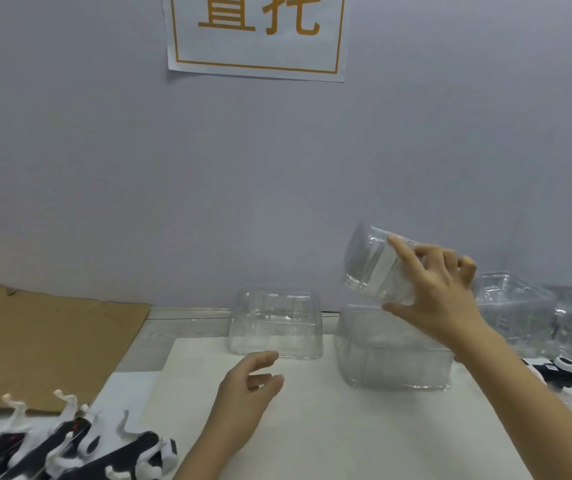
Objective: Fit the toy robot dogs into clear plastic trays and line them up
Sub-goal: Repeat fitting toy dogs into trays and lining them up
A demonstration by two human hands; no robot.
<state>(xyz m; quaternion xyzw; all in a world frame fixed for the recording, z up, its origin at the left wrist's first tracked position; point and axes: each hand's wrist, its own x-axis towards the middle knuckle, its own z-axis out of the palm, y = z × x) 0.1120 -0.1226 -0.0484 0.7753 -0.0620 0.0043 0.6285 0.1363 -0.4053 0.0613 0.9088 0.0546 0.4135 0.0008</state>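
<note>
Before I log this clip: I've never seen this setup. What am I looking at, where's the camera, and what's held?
No machine here: a person wears one camera on the head, looking down at their bare hands. The right hand grips a clear tray in the air, tilted, above a second tray. The left hand is over the white board, holding nothing. A third tray stands on the board. At lower left toy dogs lie heaped near cardboard; spare trays sit far right.
</note>
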